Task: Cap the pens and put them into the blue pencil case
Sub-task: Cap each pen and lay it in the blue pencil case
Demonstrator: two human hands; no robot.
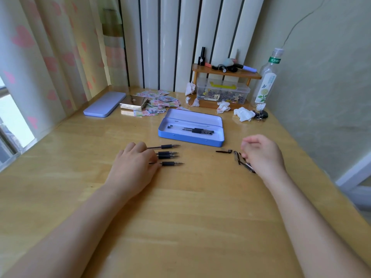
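— What do we see on the worktop?
— Four uncapped black pens under our left hand's flat fingers. The open blue pencil case, mid-worktop, holds more. Our right hand curls loosely over the caps.

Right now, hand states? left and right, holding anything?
Left hand: open, flat over the uncapped pens, gripping none.
Right hand: curled over the caps; cannot tell if holding one.
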